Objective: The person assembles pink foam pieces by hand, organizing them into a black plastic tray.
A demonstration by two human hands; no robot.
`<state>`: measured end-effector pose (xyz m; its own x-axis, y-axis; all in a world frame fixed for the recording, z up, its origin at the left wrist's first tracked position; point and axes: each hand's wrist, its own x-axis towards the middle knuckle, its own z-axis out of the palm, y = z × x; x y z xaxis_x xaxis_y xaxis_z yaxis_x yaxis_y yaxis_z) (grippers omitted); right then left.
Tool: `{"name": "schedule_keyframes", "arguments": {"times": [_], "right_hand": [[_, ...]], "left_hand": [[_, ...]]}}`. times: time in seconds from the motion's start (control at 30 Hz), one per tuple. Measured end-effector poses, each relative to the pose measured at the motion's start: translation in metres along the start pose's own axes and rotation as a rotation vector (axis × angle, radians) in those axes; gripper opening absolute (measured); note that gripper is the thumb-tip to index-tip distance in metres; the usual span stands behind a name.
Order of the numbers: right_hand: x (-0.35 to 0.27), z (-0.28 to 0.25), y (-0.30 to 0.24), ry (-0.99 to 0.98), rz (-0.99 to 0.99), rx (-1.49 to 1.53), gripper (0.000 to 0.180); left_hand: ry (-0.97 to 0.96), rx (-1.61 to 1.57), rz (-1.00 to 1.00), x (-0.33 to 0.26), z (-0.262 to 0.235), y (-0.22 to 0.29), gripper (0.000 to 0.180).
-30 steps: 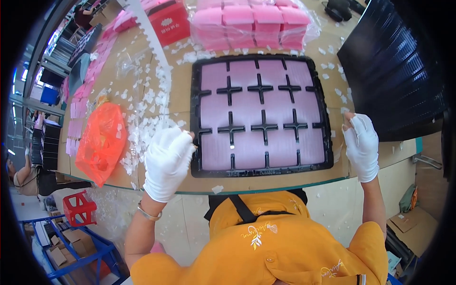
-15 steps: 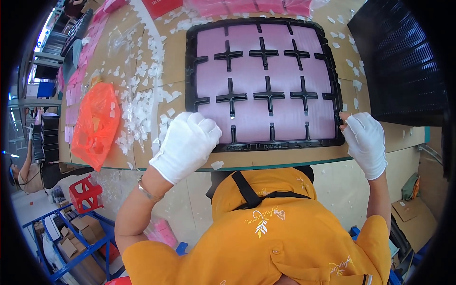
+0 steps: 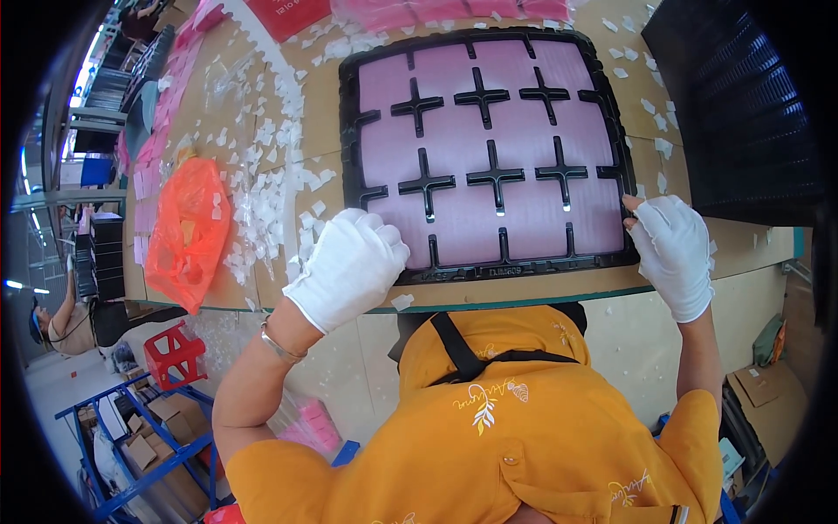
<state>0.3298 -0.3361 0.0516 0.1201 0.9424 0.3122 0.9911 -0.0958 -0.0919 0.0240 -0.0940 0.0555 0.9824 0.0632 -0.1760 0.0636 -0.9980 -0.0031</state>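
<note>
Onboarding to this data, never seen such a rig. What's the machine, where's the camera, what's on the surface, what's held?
There's no machine: a person works with a gloved left hand and right hand. The view comes from the left of two fisheye cameras worn on the head, looking down, so straight edges bend.

On the brown tabletop lies a black tray with pink material in it. White scraps and an orange-red bag lie to its left; pink packs are beyond it.

The left hand is at the tray's near-left corner, the right at its right rim. Whether either truly grips it, I can't tell.
</note>
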Motion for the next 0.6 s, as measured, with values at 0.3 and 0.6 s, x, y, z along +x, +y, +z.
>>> {"name": "schedule_keyframes", "arguments": {"times": [0.3,0.6], "right_hand": [[0.004,-0.003,0.002,0.023,-0.01,0.019,0.025],[-0.005,-0.008,0.009,0.076,0.115,0.143,0.026]], "left_hand": [[0.139,-0.026,-0.049,-0.003,0.01,0.003,0.004],[0.384,-0.179,-0.121,0.011,-0.008,-0.031,0.006]]}}
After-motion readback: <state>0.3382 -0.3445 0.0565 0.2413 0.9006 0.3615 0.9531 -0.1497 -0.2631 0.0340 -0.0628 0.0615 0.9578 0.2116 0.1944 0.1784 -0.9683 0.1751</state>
